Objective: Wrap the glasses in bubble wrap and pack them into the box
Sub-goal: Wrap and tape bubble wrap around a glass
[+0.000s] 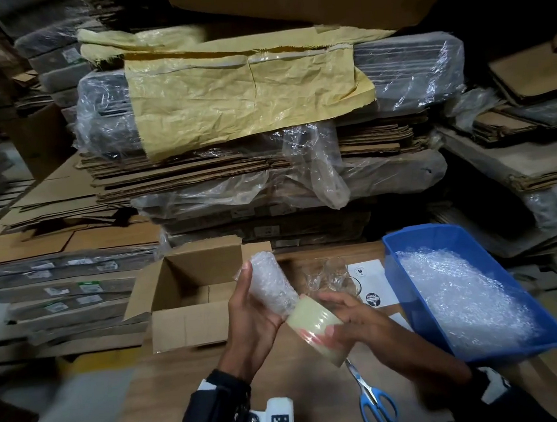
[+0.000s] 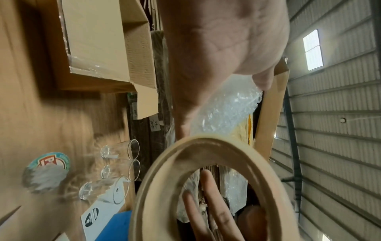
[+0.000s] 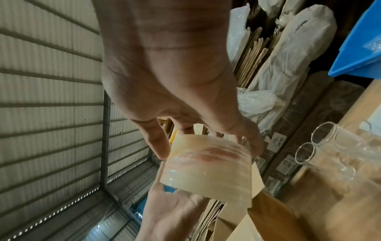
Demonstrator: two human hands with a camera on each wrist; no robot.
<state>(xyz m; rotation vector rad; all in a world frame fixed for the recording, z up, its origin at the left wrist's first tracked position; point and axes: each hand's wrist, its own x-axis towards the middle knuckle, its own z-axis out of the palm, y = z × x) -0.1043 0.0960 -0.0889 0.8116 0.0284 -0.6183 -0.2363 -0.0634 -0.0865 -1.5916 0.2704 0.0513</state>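
Nearest you, blue-handled scissors (image 1: 373, 402) lay on the wooden table (image 1: 173, 401), just below your hands. Your right hand (image 1: 358, 315) gripped a roll of clear tape (image 1: 315, 329), fingers curled over its outer face. Your left hand (image 1: 249, 315) cradled a glass wrapped in bubble wrap (image 1: 271, 288), fingers lying along its far side and thumb on the near side, with the bundle's lower end touching the roll. Just left of the bundle the cardboard box (image 1: 186, 325) stood with its flaps open. Behind your hands several bare glasses (image 1: 331, 275) stood upright on the table, beside white label sheets (image 1: 376, 286). To your right, a blue bin (image 1: 410, 286) held loose bubble wrap (image 1: 462, 291). Farther back rose stacks of flattened cardboard (image 1: 266, 164) under plastic film.
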